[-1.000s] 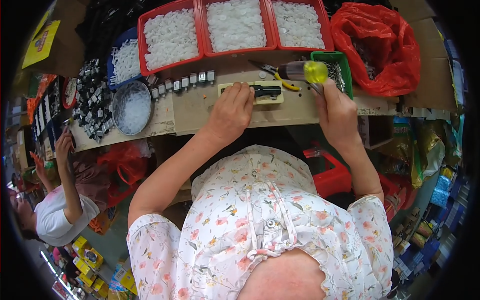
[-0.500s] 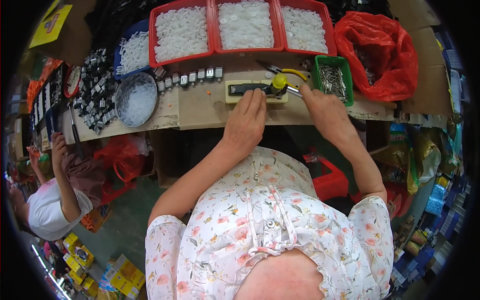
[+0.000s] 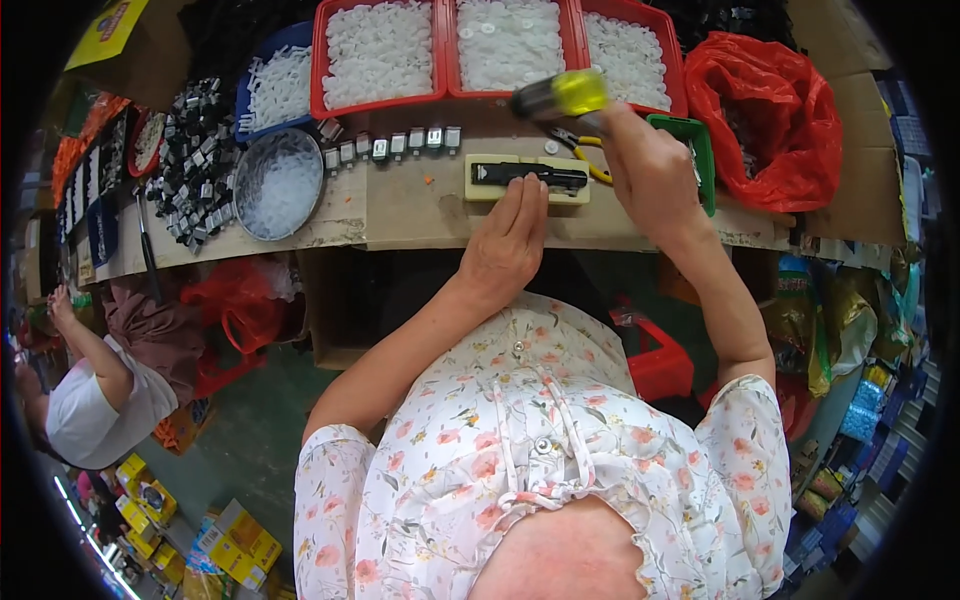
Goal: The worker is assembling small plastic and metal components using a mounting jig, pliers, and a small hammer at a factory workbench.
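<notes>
Cream block: rectangular cream block (image 3: 478, 193) on the brown table (image 3: 420, 215), near its front edge; a long, narrow black piece (image 3: 500, 174) lies flat along its top.
Left hand (image 3: 505, 250): grip released — fingers straight and together, their tips resting on the black piece; thumb hidden.
Right hand (image 3: 655, 175): raised right of the block, grip clenched round the handle of a yellow-and-black hammer (image 3: 580, 93).
Hammer head: cylindrical, slightly blurred, raised apart from the black piece.
Behind the block: yellow-handled metal pliers (image 3: 598, 172), then red plastic trays (image 3: 385, 103) heaped with small white pieces.
Left of the block: a row of small metal-and-black parts (image 3: 397, 146); beside it, a round grey dish (image 3: 319, 195) of translucent pieces.
Right end: green plastic tray (image 3: 708, 180), partly hidden — next to a crumpled red plastic bag (image 3: 790, 120).
</notes>
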Demonstrator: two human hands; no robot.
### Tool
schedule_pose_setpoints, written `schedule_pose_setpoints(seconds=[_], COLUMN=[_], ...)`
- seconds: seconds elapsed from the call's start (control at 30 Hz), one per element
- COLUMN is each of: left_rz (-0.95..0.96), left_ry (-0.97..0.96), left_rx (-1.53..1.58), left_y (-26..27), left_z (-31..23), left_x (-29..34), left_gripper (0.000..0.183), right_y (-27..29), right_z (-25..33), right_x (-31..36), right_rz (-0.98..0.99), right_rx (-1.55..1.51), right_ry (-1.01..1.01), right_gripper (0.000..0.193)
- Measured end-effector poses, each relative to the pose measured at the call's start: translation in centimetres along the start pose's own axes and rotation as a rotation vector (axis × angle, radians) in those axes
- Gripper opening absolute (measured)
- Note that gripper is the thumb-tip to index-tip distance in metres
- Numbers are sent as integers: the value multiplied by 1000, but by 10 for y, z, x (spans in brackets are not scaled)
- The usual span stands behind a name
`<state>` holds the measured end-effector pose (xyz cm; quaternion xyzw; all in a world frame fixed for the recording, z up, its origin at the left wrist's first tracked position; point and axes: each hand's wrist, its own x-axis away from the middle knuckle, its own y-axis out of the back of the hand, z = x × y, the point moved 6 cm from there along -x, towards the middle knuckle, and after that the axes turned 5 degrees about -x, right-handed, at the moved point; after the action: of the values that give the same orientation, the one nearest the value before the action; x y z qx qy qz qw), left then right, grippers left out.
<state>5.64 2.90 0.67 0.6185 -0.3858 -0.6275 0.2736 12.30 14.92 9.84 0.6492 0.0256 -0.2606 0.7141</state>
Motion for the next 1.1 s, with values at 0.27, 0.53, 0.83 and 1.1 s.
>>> schedule_pose_setpoints(seconds=[0.27, 0.53, 0.83, 1.1], left_rz=[9, -29, -24, -25], left_ry=[-1, 82, 140, 49], left_rx=[10, 151, 173, 143], left_y=[2, 15, 24, 4], left_z=[2, 16, 34, 25], left_x=[2, 11, 2, -14], left_gripper=[49, 42, 39, 37], right_y=[-11, -8, -3, 6], right_z=[-2, -10, -14, -31], right_x=[-3, 15, 58, 71], right_rz=[138, 114, 59, 92], right_rx=[2, -26, -72, 1], right_ry=[-7, -57, -163, -209], right_gripper=[28, 21, 26, 21])
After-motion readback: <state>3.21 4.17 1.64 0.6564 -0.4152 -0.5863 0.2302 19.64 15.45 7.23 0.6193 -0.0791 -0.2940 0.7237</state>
